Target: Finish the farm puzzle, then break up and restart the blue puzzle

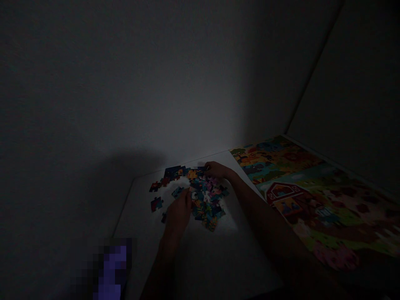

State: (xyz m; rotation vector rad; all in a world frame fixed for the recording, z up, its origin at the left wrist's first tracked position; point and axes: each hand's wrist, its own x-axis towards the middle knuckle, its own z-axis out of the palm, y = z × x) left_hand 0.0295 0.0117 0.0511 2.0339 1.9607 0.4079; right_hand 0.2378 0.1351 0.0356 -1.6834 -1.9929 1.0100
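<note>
left hand (178, 208), right hand (218, 170) at one puzzle-piece pile (206, 204); cannot tell if either's fingers pinch

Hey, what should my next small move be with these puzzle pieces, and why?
Perhaps spread the crowded heap of multicoloured, knobbed jigsaw pieces with your left hand. It's already at the heap's left edge, the pieces lie too close to tell apart easily, and the flat white tabletop has bare space further left. Your right hand is at the far edge.

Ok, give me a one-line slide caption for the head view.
Dim light: left hand and right hand among jigsaw pieces on a white table, farm picture alongside.
</note>
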